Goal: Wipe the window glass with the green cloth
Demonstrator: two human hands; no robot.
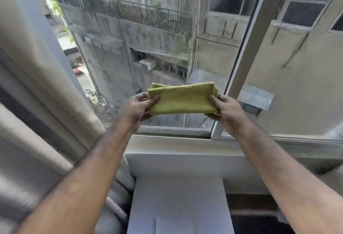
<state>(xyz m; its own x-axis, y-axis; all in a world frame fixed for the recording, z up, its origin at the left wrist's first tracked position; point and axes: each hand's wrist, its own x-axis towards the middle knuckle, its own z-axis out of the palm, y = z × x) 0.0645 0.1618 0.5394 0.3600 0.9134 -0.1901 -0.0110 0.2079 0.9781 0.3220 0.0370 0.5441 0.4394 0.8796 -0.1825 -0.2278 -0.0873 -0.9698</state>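
A folded green cloth (182, 98) is held flat between both hands in front of the window glass (148, 44), a little above the sill. My left hand (140, 106) pinches its left end and my right hand (227, 108) pinches its right end. The cloth is folded into a thick rectangle with several layers showing at the right edge. Whether it touches the glass I cannot tell. The glass looks dusty, with grey buildings visible through it.
A white window frame bar (254, 35) slants down on the right, with a second pane (304, 62) beyond it. A beige curtain (35, 88) hangs on the left. Below are the white sill (178, 142) and a white surface (179, 202).
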